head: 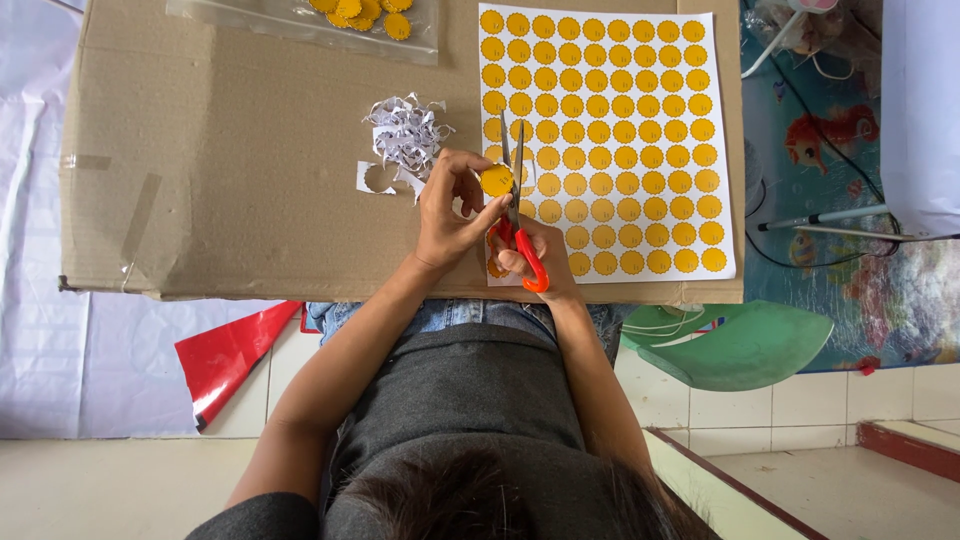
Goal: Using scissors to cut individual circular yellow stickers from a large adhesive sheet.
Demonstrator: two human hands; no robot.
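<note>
My left hand [448, 212] pinches a small round yellow sticker cut-out [496, 180] between thumb and fingers. My right hand [532, 250] grips orange-handled scissors [520, 215], whose blades point away from me and lie right beside the yellow piece. Both hands hover over a flat brown cardboard sheet [230, 150] resting on my lap. Just to the right lies a white sheet [610, 140] covered with rows of yellow scalloped circles; its lower left corner sits under my right hand.
A heap of white paper trimmings [405, 135] lies left of my hands. A clear plastic bag [330, 20] with several cut yellow circles lies at the cardboard's far edge. A green plastic stool [745, 345], cables and a red sheet [235, 355] lie on the floor.
</note>
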